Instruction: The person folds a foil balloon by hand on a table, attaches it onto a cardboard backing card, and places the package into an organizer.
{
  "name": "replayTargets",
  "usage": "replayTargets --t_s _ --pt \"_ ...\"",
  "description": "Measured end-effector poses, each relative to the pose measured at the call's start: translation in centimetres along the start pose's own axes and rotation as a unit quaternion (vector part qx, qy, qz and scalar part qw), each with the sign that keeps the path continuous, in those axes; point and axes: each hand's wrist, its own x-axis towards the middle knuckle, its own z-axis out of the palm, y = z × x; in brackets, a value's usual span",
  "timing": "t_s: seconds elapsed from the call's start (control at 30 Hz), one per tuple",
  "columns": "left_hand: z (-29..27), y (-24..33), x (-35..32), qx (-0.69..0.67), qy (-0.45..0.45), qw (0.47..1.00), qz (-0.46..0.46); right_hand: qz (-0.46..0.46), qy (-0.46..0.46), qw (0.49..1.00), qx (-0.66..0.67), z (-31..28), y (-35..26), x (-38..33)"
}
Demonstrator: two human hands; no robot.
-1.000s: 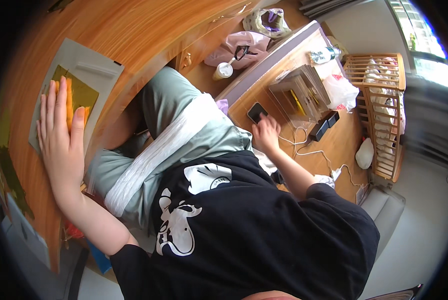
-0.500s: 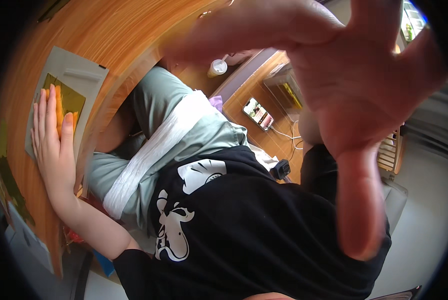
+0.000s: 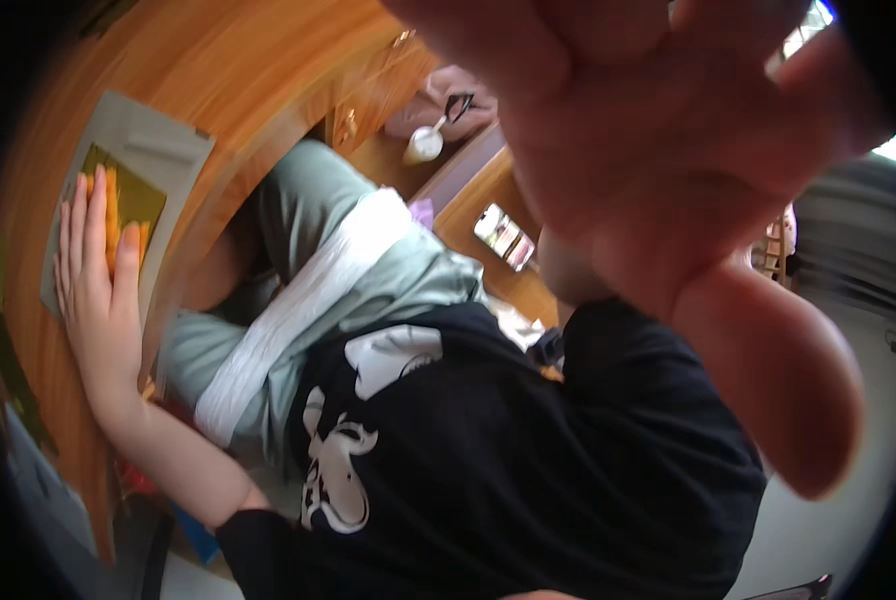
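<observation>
my left hand (image 3: 96,290) lies flat on the sheet (image 3: 128,175) on the desk (image 3: 218,80), far left. my right hand (image 3: 668,170) is up close, upper right, over the phone (image 3: 505,237) on the low table (image 3: 468,215).

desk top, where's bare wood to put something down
Bare wood runs along the desk above and right of the grey sheet, up to the drawer edge. The sheet itself is taken: the left hand lies flat on its green and orange paper. The right hand, close to the camera, hides the side table beyond the phone.
</observation>
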Motion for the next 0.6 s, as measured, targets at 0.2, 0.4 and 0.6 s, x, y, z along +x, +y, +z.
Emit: replayTargets --t_s 0.2,0.4,0.6 --pt "0.4 0.8 1.4 0.0 0.008 1.0 -0.005 0.07 0.009 0.994 -0.081 0.0 3.4 -0.5" --pt "0.0 0.5 0.8 -0.083 -0.002 0.996 -0.039 0.083 -0.176 0.934 -0.299 9.0 6.1 -4.4" --pt "-1.9 1.6 0.3 -0.099 0.001 0.991 -0.087 0.11 -0.208 0.91 -0.342 11.2 5.5 -2.9"
